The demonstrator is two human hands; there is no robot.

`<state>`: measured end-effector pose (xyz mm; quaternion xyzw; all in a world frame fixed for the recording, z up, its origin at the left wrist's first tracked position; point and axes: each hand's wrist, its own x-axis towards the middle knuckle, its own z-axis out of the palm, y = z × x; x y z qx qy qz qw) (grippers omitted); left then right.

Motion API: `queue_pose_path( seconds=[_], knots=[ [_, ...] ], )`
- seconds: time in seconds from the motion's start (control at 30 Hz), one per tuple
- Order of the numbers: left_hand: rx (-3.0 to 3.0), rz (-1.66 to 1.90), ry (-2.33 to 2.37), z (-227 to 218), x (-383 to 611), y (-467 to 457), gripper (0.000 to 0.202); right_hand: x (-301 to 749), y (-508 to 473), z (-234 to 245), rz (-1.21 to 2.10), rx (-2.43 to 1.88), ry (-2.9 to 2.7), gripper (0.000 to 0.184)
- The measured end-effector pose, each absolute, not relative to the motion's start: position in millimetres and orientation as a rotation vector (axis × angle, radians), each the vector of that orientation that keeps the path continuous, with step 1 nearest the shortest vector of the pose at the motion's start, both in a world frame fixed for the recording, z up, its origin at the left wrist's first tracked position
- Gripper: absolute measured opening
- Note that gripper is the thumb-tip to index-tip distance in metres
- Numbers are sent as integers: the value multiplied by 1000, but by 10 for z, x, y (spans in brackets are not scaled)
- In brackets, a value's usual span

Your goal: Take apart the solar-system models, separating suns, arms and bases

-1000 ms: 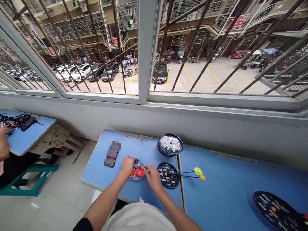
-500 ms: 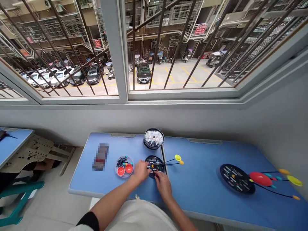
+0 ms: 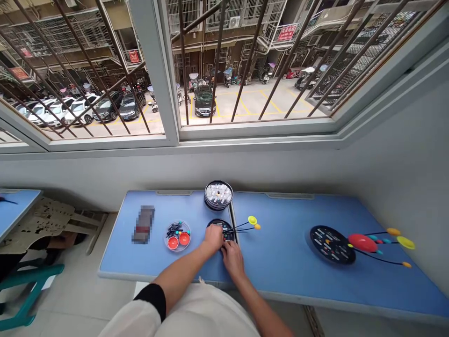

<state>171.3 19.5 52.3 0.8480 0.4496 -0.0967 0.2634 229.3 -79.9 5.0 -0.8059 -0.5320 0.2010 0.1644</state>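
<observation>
Black and round, a printed disc (image 3: pixel 229 237) is set on the blue bench (image 3: pixel 280 271), on the near side of a stack of black discs (image 3: pixel 218 194). It is partly covered by the left hand (image 3: pixel 213 236) and the right hand (image 3: pixel 233 256), which are brought close together at its near side; whether anything is pinched by the fingers cannot be made out. Two thin rods (image 3: pixel 242 230), tipped with a yellow cup (image 3: pixel 252 220) and an orange ball (image 3: pixel 257 227), are pointed rightward. Left of the hands, red cups (image 3: pixel 184 238) and small dark parts (image 3: pixel 172 229) are held in a clear dish (image 3: pixel 177 249).
</observation>
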Motion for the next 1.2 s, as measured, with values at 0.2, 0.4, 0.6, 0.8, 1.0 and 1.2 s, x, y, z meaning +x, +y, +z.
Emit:
queue_pose_path(
  seconds=[0.2,0.4,0.6,0.8,1.0,1.2],
  knots=[
    [2286,-200,1232,567,1732,168,24,2283,-787,77,589,-2344,-1478,25],
    [2239,-56,1267,725,1686,152,21,2304,-780,83,637,-2275,-1404,25],
    [2145,121,1256,945,1595,76,18,2359,-790,149,721,-2105,-1227,20],
    [2010,215,1268,1103,1362,-166,15,2399,-884,567,927,-1747,-790,41],
    [1390,249,1251,1289,1196,-318,5,2261,-760,1001,1258,-1289,-329,38],
    [872,211,1014,1587,996,-307,32,2165,-681,1158,1407,-1187,-344,39]
  ],
)
